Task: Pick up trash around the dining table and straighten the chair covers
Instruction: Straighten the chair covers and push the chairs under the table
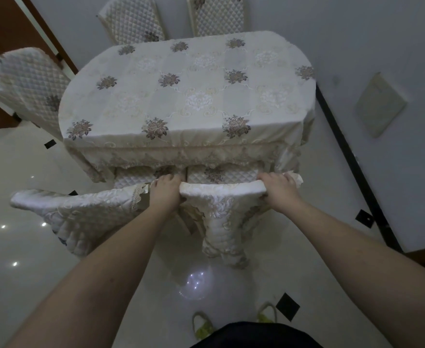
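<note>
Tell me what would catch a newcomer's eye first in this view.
The oval dining table under a cream tablecloth with embroidered flowers fills the centre. Just below it, the left hand and right hand grip the two ends of the top edge of a cream quilted chair cover, on the chair pushed in at the table's near side. A second quilted cover sits askew to its left.

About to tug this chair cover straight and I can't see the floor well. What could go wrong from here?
1. Both hands, left hand and right hand, grip the near chair cover; a hard pull may drag the tablecloth fringe just above.
2. The neighbouring cover hangs askew and may slip off.
</note>
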`<state>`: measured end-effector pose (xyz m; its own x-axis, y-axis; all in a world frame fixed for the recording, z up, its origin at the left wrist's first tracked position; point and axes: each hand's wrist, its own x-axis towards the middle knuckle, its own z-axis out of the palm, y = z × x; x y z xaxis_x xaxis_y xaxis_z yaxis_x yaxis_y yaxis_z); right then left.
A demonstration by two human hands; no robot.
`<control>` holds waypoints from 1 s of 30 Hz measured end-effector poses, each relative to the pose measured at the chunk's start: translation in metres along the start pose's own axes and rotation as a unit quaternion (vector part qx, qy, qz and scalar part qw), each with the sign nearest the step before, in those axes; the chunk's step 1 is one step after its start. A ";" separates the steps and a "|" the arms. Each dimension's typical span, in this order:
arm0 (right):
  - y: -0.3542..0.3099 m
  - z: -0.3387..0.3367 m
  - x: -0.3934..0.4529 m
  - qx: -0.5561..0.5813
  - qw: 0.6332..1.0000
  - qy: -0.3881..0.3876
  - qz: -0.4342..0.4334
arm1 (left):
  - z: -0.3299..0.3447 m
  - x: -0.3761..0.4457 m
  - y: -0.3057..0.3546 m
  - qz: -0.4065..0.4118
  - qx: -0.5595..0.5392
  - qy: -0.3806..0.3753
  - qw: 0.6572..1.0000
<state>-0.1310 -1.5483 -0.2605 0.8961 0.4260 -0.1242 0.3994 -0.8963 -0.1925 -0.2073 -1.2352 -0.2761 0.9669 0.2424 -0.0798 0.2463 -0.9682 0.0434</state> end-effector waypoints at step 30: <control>-0.020 0.007 -0.015 0.023 0.992 0.031 0.119 | -0.022 0.010 -0.002 0.078 0.085 -0.073 0.991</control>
<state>-0.1542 -1.5363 -0.2616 0.9749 0.1930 -0.1107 0.1670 -0.9635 -0.2092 -0.1971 -1.2295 -0.2555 0.9691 0.0894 -0.2299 0.0676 -0.9926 -0.1008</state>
